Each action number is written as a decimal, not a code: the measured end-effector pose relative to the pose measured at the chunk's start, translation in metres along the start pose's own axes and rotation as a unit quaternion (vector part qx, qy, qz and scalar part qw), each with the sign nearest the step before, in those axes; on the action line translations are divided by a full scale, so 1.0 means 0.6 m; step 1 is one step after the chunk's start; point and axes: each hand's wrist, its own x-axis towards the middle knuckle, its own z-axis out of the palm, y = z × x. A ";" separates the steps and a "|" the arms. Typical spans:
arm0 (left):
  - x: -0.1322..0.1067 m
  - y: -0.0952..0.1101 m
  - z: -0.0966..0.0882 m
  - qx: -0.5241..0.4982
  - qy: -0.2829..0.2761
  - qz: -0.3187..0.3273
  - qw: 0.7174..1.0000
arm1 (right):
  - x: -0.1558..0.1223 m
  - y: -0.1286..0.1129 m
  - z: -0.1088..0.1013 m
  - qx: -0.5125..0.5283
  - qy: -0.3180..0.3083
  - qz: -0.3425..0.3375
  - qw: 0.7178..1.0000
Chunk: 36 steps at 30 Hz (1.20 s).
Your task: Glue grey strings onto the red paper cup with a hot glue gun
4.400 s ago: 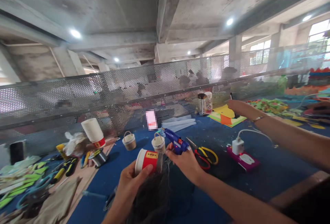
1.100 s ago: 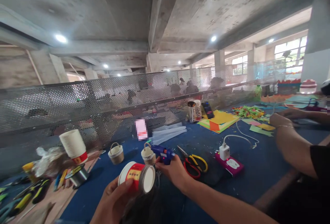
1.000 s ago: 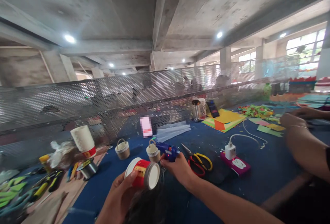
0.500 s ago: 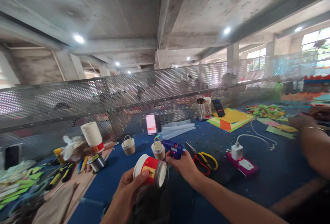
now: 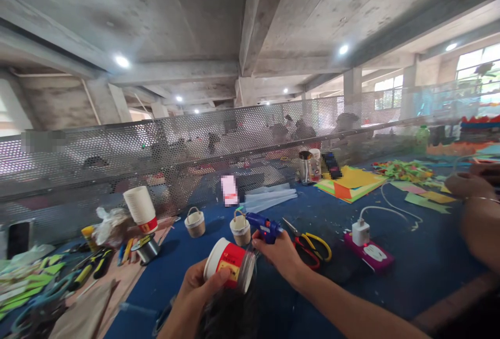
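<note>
Left hand [image 5: 197, 292] grips a red paper cup [image 5: 229, 272] on its side, long axis pointing right, toward the right hand [image 5: 279, 253]. The right is closed around a blue glue gun [image 5: 262, 224], nozzle pointing left, just above and behind the cup (not touching, as far as shows). Two little baskets [image 5: 240, 228] sit behind; contents unclear. A co-worker's arm [image 5: 478, 214] is far right.

Blue-covered table [image 5: 422, 276] bears scissors [image 5: 312, 245], small baskets [image 5: 195, 223], coloured paper [image 5: 351, 180].
</note>
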 end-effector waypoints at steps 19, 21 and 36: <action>-0.004 0.000 -0.006 0.060 0.024 0.050 0.997 | -0.005 0.002 0.007 0.083 -0.024 0.013 0.996; -0.003 -0.001 -0.009 0.067 0.031 0.053 0.996 | -0.006 -0.001 0.008 0.108 -0.028 0.024 0.993; 0.001 0.009 -0.003 0.117 0.053 0.070 0.989 | 0.005 0.021 -0.006 0.046 -0.017 -0.010 0.999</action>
